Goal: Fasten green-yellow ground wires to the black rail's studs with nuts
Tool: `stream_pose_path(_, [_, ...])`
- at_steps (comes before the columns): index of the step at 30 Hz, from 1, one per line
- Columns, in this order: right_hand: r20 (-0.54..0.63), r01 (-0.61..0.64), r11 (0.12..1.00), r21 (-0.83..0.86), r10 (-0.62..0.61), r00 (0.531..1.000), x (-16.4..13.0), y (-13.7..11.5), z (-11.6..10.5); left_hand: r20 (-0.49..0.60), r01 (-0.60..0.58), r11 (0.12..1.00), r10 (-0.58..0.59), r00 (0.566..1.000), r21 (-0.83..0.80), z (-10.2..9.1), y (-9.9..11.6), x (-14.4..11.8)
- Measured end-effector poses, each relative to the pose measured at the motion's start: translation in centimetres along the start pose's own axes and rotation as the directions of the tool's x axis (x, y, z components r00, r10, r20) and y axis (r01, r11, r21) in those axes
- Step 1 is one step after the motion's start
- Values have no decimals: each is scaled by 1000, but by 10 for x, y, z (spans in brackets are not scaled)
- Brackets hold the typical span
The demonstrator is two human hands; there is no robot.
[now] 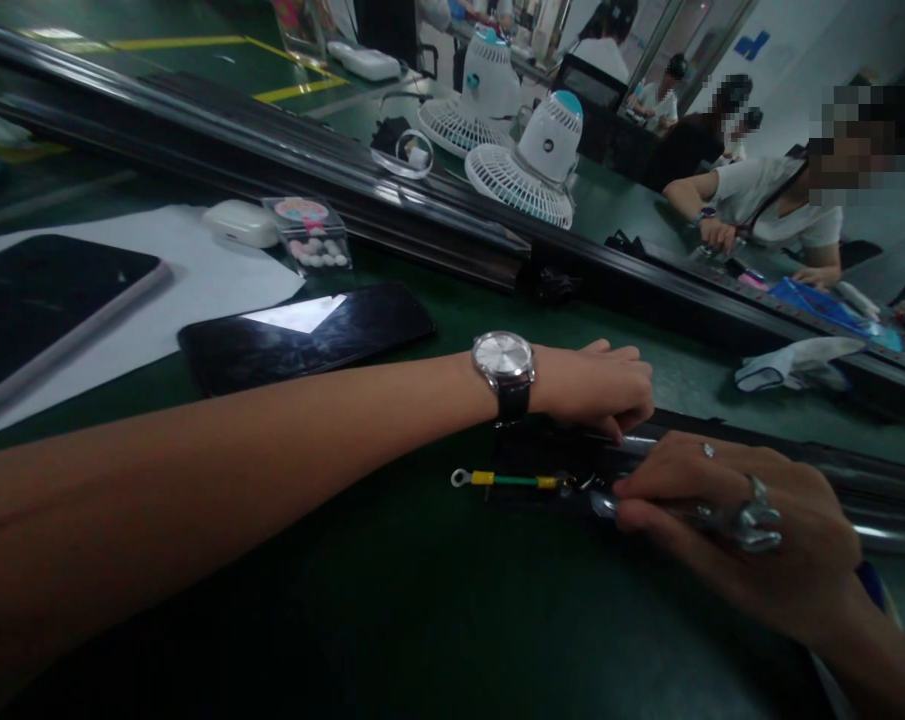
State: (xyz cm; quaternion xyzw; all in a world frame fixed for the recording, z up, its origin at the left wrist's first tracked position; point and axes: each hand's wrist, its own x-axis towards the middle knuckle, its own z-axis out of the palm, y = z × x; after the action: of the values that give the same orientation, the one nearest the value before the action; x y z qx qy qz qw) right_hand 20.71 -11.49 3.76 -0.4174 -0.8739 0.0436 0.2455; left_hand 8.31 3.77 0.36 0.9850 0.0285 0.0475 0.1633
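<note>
My left hand [598,385], with a watch [502,357] on its wrist, has its fingers curled down onto a long black profile [864,475]. My right hand [744,525], wearing rings, is closed with thumb and forefinger pinched around a silver metal tool [604,503]; most of it is hidden in the palm, so its kind does not show. Just left of its tip lies a short green wire [518,481] with yellow sleeves and a ring terminal at the left end. The wire's right end meets small dark parts by the profile.
A phone [309,340], a tablet-like device [54,300] on white paper [234,270], a white earbud case [240,222] and a candy box [313,240] lie left. Long black rails [272,150] cross behind, with two white fans [549,150] beyond. A co-worker [774,200] sits far right, near a glove [793,362].
</note>
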Motion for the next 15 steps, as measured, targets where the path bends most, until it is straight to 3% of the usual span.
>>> stream_pose_path(4, [43, 48, 999, 2, -48, 998, 2, 0, 1, -18, -12, 1000, 11, 1000, -27, 1, 0, -1])
stream_pose_path(7, [101, 161, 986, 35, -164, 981, -2, 0, -1, -32, -19, 999, 18, 999, -32, 1, -1, -2])
stream_pose_path(11, [180, 305, 951, -38, -294, 939, -6, -2, -6, -25, -8, 1000, 7, 1000, -17, 2, -1, -1])
stream_pose_path(15, [150, 300, 954, -25, -293, 944, -3, -1, -12, 7, 11, 1000, -11, 1000, -10, 0, 1, -2])
